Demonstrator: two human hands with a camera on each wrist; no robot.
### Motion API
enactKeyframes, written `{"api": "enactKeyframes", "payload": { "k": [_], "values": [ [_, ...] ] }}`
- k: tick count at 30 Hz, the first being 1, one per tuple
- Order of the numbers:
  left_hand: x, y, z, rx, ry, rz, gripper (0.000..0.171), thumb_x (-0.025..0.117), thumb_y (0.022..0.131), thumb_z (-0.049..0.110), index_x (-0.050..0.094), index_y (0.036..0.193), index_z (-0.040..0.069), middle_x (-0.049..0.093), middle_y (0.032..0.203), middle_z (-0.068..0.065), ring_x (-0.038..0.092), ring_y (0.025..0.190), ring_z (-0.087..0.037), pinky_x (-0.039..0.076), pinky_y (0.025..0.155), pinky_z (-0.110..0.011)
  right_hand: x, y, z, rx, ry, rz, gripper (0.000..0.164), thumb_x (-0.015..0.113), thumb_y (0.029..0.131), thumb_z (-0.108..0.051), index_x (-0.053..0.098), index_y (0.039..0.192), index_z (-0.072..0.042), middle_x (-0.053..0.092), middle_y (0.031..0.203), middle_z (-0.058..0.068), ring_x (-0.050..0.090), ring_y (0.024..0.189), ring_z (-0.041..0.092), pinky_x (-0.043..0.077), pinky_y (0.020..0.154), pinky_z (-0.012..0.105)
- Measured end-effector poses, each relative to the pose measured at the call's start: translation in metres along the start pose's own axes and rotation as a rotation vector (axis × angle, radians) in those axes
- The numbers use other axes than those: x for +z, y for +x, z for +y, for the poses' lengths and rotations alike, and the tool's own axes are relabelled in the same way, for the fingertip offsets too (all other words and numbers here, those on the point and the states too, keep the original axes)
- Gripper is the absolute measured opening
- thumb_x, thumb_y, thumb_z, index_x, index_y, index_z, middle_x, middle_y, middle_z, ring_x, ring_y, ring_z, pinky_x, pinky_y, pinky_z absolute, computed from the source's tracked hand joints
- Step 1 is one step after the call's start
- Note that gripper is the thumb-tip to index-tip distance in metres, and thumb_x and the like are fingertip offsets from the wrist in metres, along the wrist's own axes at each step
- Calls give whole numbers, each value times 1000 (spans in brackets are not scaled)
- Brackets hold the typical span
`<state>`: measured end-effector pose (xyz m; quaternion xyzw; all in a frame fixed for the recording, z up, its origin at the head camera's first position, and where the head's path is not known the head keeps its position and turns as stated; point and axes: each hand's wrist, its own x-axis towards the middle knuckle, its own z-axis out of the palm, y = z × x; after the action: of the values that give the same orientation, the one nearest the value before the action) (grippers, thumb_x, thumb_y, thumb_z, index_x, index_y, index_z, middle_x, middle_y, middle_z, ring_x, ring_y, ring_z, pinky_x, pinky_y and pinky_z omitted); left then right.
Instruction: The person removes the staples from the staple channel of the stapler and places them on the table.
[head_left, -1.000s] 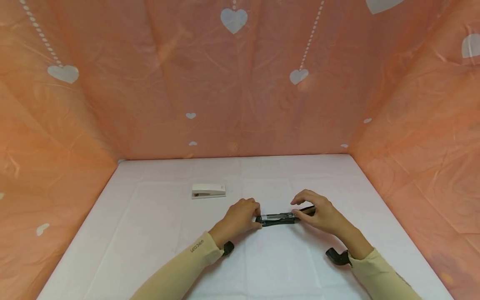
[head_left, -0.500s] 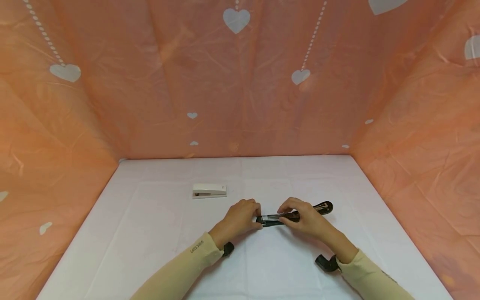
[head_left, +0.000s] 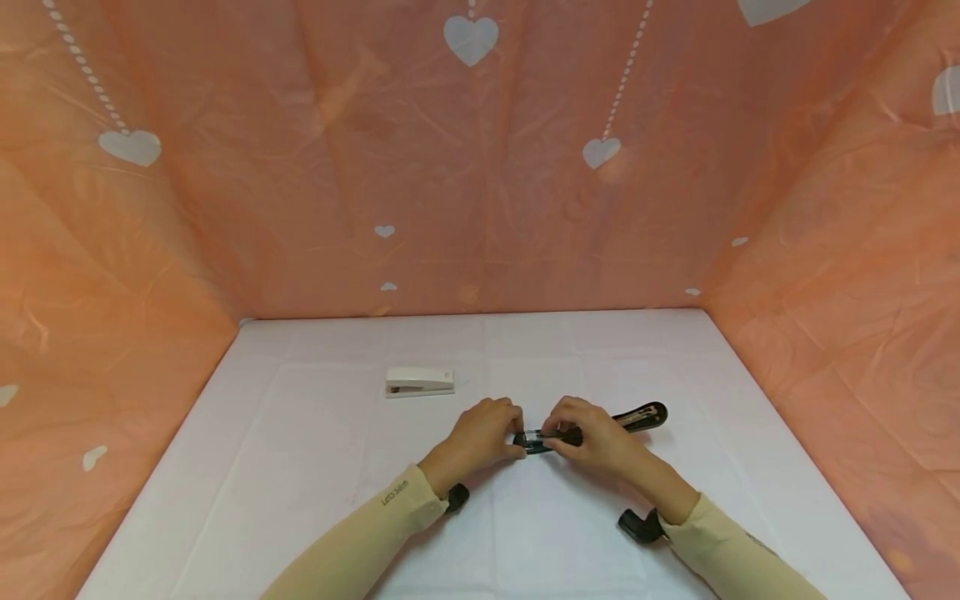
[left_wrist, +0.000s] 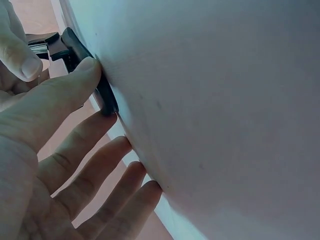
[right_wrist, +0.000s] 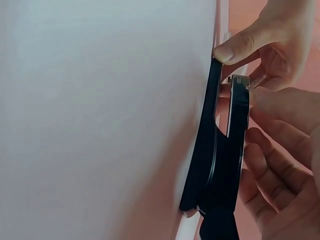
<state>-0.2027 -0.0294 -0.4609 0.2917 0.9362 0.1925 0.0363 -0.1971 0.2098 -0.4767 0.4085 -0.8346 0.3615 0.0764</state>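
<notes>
A black stapler (head_left: 572,436) lies on the white cloth between both hands, its long top cover (head_left: 647,416) swung back to the right. With thumb and fingers, my left hand (head_left: 482,432) pinches the front end of the base, which shows as a dark bar (left_wrist: 102,90) in the left wrist view. My right hand (head_left: 592,437) has its thumb and fingers curled over the silver-topped staple magazine, close to the left hand. In the right wrist view the magazine (right_wrist: 239,107) stands apart from the base (right_wrist: 204,140), and right fingertips (right_wrist: 260,97) touch its front end.
A white stapler (head_left: 420,382) rests on the cloth behind and left of the hands. The white-covered table (head_left: 315,433) is walled at the back and both sides by an orange curtain (head_left: 480,183) with pale hearts. Black wrist cameras (head_left: 640,527) hang below both cuffs.
My right hand has moved left along the black stapler's magazine toward the left hand, uncovering the swung-back top cover. The left hand keeps its hold on the front end.
</notes>
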Motion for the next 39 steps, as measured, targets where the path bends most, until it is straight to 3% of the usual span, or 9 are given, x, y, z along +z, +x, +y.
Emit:
{"api": "enactKeyframes", "payload": {
  "k": [9, 24, 39],
  "values": [
    [1, 0, 0, 7, -2, 8, 27, 95, 84, 28, 74, 94, 14, 62, 90, 4, 59, 85, -15, 49, 70, -29, 0, 4, 0, 88, -37, -69, 11, 83, 93, -4, 80, 101, -11, 65, 99, -2, 63, 88, 13, 55, 77, 29],
    [3, 0, -1, 12, 3, 11, 27, 95, 84, 28, 73, 94, 15, 61, 90, 5, 58, 85, -15, 49, 71, -28, 1, 6, -4, 116, -60, -96, 9, 83, 93, -5, 82, 102, -8, 62, 100, -4, 63, 89, 12, 55, 78, 29],
    [3, 2, -1, 0, 15, -3, 27, 94, 85, 30, 74, 96, 15, 62, 92, 6, 60, 88, -16, 51, 73, -29, -1, 9, -5, 161, -58, -93, 9, 83, 95, -7, 82, 100, -14, 66, 100, -6, 61, 86, 11, 53, 75, 28]
  ]
}}
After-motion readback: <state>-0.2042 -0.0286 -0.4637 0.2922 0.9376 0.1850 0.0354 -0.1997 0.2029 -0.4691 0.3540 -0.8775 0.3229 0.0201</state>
